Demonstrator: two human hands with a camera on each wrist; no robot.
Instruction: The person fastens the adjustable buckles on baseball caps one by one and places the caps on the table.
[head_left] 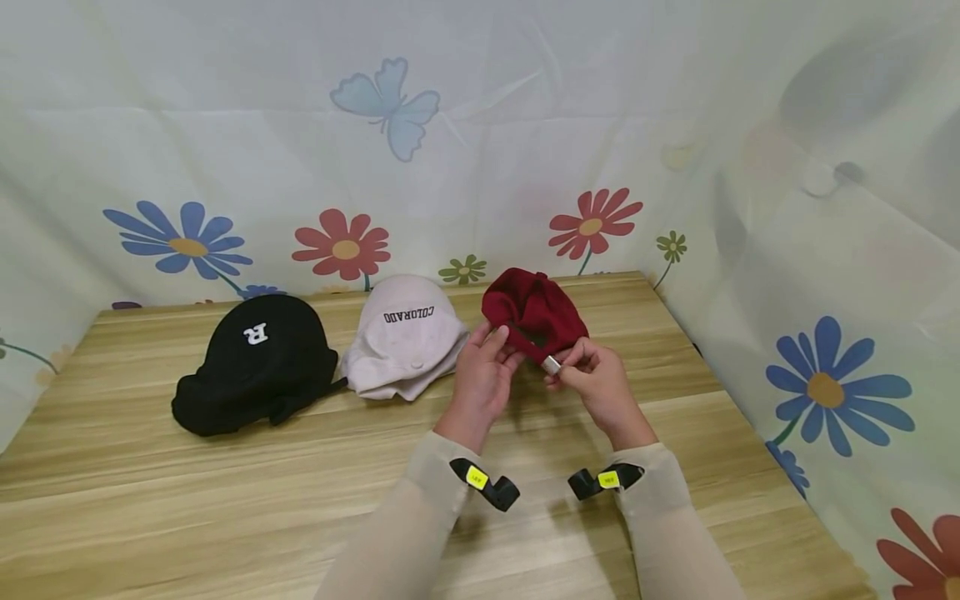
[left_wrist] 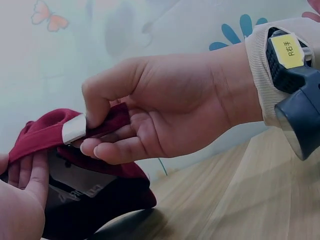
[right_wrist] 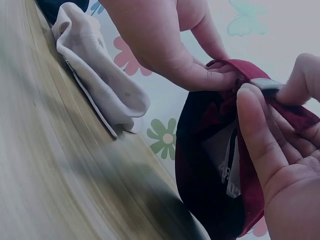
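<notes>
A dark red baseball cap [head_left: 534, 304] is held up at the back of the table, its back strap toward me. My left hand [head_left: 483, 379] grips the strap side of the cap, fingers behind the band and thumb in front. With thumb and fingers, my right hand [head_left: 600, 385] pinches the strap next to its silver buckle [head_left: 551, 364]. In the left wrist view the strap's loose end [left_wrist: 118, 116] passes beyond the buckle into the right hand's fingers. A pale label with lettering [right_wrist: 225, 155] shows inside the cap in the right wrist view.
A white cap [head_left: 408, 333] marked COLORADO lies left of my left hand. Farther left is a black cap [head_left: 258, 358] with a white R. The wooden table [head_left: 300, 517] meets a flower-printed cloth [head_left: 495, 150] at the back and right.
</notes>
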